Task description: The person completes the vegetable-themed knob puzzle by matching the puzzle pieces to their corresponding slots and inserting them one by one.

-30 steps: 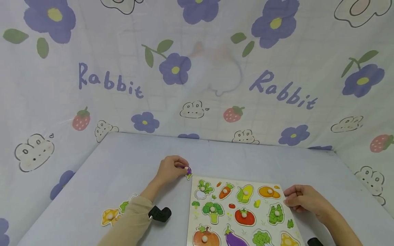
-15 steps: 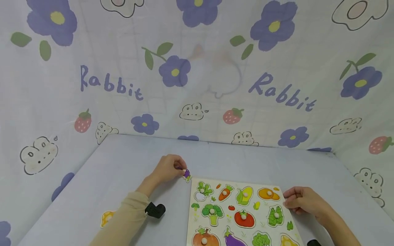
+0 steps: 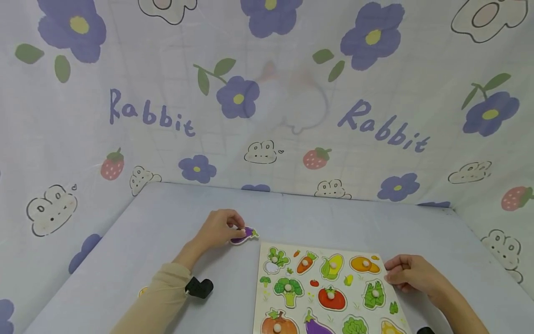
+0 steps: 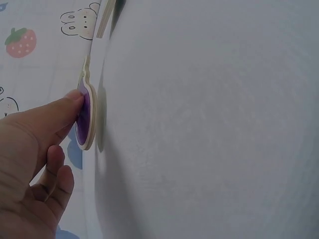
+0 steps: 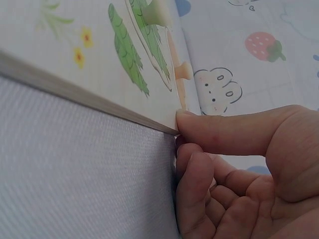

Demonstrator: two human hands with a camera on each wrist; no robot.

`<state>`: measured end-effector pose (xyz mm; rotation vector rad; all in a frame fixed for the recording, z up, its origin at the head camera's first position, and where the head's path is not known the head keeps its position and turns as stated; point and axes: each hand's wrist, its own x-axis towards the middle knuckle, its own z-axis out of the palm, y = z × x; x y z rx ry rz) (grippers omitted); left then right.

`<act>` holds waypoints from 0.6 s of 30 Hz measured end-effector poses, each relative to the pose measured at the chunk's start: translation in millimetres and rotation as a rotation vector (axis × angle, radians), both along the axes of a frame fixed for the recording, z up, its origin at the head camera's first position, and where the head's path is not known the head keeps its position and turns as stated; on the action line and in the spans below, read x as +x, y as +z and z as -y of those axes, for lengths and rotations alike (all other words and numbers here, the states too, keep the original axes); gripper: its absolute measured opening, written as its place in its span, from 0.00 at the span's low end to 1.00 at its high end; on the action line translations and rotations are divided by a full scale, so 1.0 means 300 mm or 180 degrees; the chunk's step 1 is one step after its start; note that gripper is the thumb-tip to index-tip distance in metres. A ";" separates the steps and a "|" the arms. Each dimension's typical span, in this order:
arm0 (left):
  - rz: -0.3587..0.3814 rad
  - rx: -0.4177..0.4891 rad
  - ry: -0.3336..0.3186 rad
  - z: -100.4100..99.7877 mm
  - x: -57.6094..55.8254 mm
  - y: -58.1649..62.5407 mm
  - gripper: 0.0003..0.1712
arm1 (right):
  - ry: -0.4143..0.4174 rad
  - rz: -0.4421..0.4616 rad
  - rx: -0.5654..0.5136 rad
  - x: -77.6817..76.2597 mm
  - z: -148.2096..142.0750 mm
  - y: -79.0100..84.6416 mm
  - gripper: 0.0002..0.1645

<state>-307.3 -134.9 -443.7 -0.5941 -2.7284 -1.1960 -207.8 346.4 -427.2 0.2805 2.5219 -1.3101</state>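
My left hand (image 3: 219, 229) pinches a purple eggplant puzzle piece (image 3: 249, 233) by its knob, beyond the board's far left corner. The piece's green stem points right, and in the left wrist view the eggplant piece (image 4: 85, 117) stands close over the table with its shadow beside it. A wooden vegetable puzzle board (image 3: 354, 284) lies at the front, its near part cut off by the frame. My right hand (image 3: 413, 276) grips the board's right edge, thumb on top and fingers curled below, as the right wrist view shows.
Knobbed pieces, among them a tomato (image 3: 332, 299), a broccoli (image 3: 288, 290) and a pumpkin (image 3: 277, 322), sit in the board. An eggplant picture (image 3: 317, 324) without a knob shows near its front. A yellow piece (image 3: 143, 291) peeks out behind the left sleeve (image 3: 154, 297). Printed cloth (image 3: 283, 139) walls the table.
My left hand has drawn a little to the left, and the eggplant piece has turned so its stem points right. The left sleeve now hides most of the yellow piece. My right hand stays put.
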 end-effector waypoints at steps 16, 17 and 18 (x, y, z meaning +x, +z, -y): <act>-0.0608 0.0233 -0.0108 -0.038 0.119 0.039 0.13 | -0.0006 -0.0037 -0.0013 0.001 0.000 -0.005 0.20; -0.0640 0.0265 -0.0109 -0.048 0.133 0.041 0.13 | -0.0006 -0.0038 -0.0015 0.001 -0.001 -0.006 0.20; -0.0669 0.0277 -0.0106 -0.059 0.147 0.041 0.13 | -0.0009 -0.0036 -0.0018 0.000 -0.002 -0.006 0.20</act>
